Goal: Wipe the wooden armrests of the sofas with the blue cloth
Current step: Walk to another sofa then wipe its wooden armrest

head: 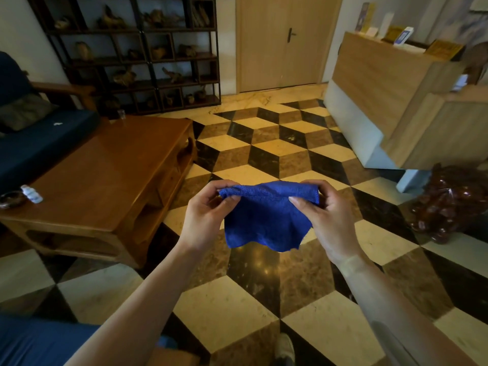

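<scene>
While pinched, blue cloth (266, 217) hangs, wavy hem.

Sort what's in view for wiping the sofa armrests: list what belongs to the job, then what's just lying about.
Belongs to the job:
blue cloth, held up over the floor
left hand and right hand, each pinching a top corner
wooden armrest of the dark blue sofa

Just lying about:
coffee table
small white bottle
ashtray
glass
display shelf
reception counter

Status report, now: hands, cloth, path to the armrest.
Left hand and right hand pinch the blue cloth by its top edge, mid-air. Sofa armrest far left, untouched. Coffee table stands between.
</scene>
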A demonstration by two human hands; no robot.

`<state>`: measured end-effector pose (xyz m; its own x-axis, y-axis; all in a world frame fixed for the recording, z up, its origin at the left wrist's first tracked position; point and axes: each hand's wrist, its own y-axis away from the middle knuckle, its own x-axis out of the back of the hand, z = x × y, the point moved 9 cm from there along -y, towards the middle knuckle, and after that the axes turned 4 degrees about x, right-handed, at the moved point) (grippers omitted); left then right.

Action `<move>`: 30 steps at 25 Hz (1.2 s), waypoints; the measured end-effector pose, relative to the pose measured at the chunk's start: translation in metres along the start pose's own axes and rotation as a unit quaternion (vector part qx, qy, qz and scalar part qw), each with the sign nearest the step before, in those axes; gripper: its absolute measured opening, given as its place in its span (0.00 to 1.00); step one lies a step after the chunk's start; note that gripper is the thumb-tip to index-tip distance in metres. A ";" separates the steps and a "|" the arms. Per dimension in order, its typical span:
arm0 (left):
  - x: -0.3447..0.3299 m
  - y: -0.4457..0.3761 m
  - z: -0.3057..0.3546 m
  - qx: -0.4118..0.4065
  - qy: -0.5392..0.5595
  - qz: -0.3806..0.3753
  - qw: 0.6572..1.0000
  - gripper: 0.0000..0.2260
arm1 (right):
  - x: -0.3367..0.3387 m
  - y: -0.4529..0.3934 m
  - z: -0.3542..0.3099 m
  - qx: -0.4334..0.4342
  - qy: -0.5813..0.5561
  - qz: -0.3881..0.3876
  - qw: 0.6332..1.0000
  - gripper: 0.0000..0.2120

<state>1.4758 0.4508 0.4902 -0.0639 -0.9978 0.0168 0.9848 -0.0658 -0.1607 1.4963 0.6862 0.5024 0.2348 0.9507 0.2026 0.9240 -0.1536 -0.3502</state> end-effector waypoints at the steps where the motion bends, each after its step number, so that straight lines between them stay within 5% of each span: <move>1: -0.003 -0.019 -0.003 -0.003 0.000 0.006 1.000 0.12 | 0.000 -0.018 0.006 0.006 0.001 0.000 1.000 0.10; 11: -0.025 -0.184 -0.021 -0.015 -0.002 0.092 0.996 0.10 | -0.014 -0.215 0.057 0.058 -0.008 -0.079 0.995 0.11; 18: 0.020 -0.237 -0.031 -0.014 0.013 0.169 0.985 0.10 | -0.088 -0.298 0.074 0.078 -0.032 -0.164 0.983 0.10; 25: 0.150 -0.221 -0.033 -0.040 -0.005 0.316 0.948 0.09 | -0.256 -0.323 0.049 0.084 -0.099 -0.315 0.940 0.08; 30: 0.254 -0.144 -0.018 -0.070 -0.040 0.458 0.885 0.11 | -0.393 -0.285 -0.011 0.100 -0.146 -0.448 0.876 0.09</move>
<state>1.3144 0.2064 0.5001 0.7683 -0.6296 -0.1152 0.5873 0.7650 -0.2641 1.1440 0.3528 0.5329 -0.6723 0.6984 0.2455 0.6196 0.7123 -0.3296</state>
